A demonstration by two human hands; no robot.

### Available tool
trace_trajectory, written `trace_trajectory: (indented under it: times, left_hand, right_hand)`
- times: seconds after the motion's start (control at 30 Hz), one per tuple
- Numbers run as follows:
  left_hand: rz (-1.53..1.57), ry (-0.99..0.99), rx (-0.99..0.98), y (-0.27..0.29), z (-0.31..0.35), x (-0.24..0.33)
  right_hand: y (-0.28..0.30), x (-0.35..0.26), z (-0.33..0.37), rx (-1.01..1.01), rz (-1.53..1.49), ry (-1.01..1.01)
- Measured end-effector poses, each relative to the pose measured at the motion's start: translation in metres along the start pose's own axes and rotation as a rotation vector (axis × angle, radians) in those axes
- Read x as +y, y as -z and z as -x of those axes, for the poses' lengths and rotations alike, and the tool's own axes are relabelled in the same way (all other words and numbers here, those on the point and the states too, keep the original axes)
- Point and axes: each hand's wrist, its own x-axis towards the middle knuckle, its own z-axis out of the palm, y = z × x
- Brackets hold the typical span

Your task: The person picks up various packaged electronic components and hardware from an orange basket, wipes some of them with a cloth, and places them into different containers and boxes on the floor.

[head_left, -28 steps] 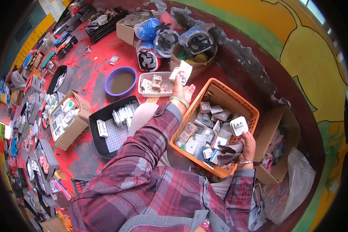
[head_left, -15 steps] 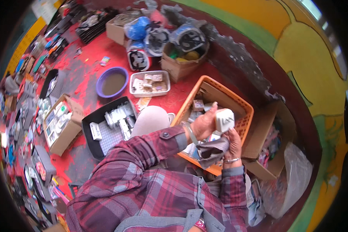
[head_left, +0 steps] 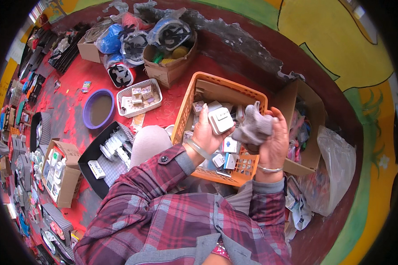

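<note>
Over the orange plastic basket (head_left: 188,95), my left hand (head_left: 203,139) is closed round a white, square, box-shaped piece (head_left: 220,120) with rounded corners and a small raised block on its face. To its right, my right hand (head_left: 273,145) grips a crumpled grey-brown cloth (head_left: 255,123), its fingers pointing up. Cloth and white piece are close together; whether they touch I cannot tell. Below, the basket holds several small boxes and white pieces, among them a blue-and-white box (head_left: 230,161) and a small white square piece (head_left: 218,160).
Left of my knee (head_left: 151,143) lies a black tray (head_left: 92,152) of wrapped white parts. Beyond stand a purple basin (head_left: 87,108) of murky water and a white basket (head_left: 142,109). On the right is a cardboard box (head_left: 292,99) beside a clear plastic bag (head_left: 338,163).
My hands have moved apart. The cloth, earlier hanging below the white piece, is now raised in my right hand. The whole view has shifted, with the basket appearing further left.
</note>
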Motion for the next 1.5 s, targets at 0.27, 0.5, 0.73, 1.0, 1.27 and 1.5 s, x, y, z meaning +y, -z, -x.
trace_trajectory:
  times: [0.27, 0.5, 0.73, 1.0, 1.27, 1.5]
  left_hand:
    - [0.090, 0.005, -0.163, -0.028, 0.004, 0.011]
    - [0.035, -0.033, -0.145, -0.028, -0.005, 0.021]
    - [-0.046, -0.143, -0.071, -0.015, -0.016, 0.012]
    - [-0.143, -0.226, -0.224, -0.019, -0.003, -0.009]
    - [-0.099, -0.147, -0.066, -0.011, -0.024, 0.014]
    - [-0.149, -0.117, -0.111, -0.028, -0.010, 0.026]
  right_hand:
    - [-0.019, 0.066, -0.001, -0.391, 1.214, 0.571]
    - [-0.008, 0.086, -0.002, -0.468, 0.980, 0.552]
    - [-0.013, 0.089, -0.016, -0.308, 0.823, 0.168]
    - [0.000, 0.101, -0.034, -0.053, 0.403, 0.135]
    - [-0.002, 0.112, 0.002, -0.235, 1.217, 0.562]
    - [-0.011, 0.098, 0.016, -0.453, 1.240, 0.667]
